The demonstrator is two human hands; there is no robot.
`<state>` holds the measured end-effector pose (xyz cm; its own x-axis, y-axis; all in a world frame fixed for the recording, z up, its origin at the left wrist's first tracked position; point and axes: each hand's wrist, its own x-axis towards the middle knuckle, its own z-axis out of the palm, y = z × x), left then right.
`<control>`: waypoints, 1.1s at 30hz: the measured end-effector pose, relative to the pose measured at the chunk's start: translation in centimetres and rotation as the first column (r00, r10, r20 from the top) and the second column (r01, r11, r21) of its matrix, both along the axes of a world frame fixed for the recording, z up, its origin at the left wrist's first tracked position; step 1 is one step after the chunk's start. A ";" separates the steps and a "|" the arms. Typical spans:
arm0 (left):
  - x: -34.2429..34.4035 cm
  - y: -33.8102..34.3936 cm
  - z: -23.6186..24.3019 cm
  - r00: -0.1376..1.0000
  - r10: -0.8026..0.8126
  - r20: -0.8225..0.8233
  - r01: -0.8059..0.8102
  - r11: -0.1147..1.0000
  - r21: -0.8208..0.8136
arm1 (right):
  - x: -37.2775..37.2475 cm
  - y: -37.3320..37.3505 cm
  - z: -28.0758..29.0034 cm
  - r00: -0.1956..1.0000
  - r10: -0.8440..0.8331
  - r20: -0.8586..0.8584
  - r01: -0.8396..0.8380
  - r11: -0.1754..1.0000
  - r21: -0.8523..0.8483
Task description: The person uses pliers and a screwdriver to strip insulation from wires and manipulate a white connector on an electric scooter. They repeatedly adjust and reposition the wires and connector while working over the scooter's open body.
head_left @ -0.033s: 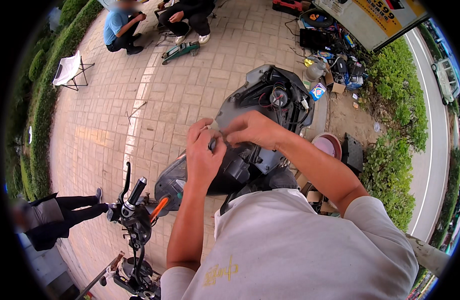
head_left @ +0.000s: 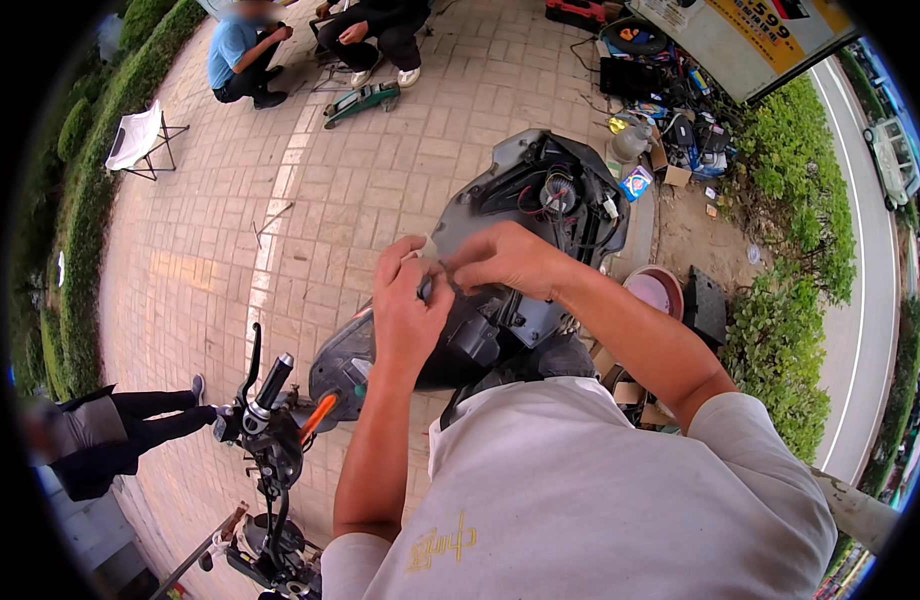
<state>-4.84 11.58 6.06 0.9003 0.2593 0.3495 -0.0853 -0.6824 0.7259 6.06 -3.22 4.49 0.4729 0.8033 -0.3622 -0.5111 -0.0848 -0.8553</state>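
Note:
Both of my hands meet over the dark body of a scooter [head_left: 450, 350]. My left hand [head_left: 412, 300] has curled fingers with a small dark thing between them, too small to name. My right hand [head_left: 500, 260] comes in from the right with fingers bent and pressed together at the left hand's fingers; what they hold is hidden and slightly blurred. Beyond them lies a black panel section [head_left: 515, 170] with a round fitting and loose wires [head_left: 558, 195]. The handlebar grip [head_left: 275, 380] and brake lever are to the left of my left forearm.
Two people [head_left: 242, 65] [head_left: 375, 40] crouch at the back near a green floor jack [head_left: 360, 103]. Another person [head_left: 130, 425] is at lower left. A folding chair [head_left: 138, 138], piled tools [head_left: 670, 130], a pink basin [head_left: 652, 293], shrubs [head_left: 795, 150] and a signboard [head_left: 740, 35] surround the paved ground.

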 end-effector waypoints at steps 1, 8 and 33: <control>0.0 -0.2 0.0 1.000 0.011 0.004 -0.011 1.000 -0.008 | -0.1 0.0 0.1 1.000 -0.011 -0.027 0.011 1.000 0.002; 0.0 -0.4 -0.4 0.999 0.010 0.043 -0.010 1.000 -0.005 | -0.4 0.5 0.2 0.978 -0.022 0.207 0.043 0.994 -0.098; 0.6 1.7 -1.5 0.964 -0.122 -0.236 0.059 0.965 -0.257 | -0.8 1.3 0.4 0.870 0.066 0.488 0.040 0.978 -0.205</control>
<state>-4.21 13.27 4.59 0.9739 0.2219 0.0485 0.0653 -0.4780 0.8759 5.23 -1.90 4.91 0.6218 0.7450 -0.2414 -0.0286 -0.2864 -0.9577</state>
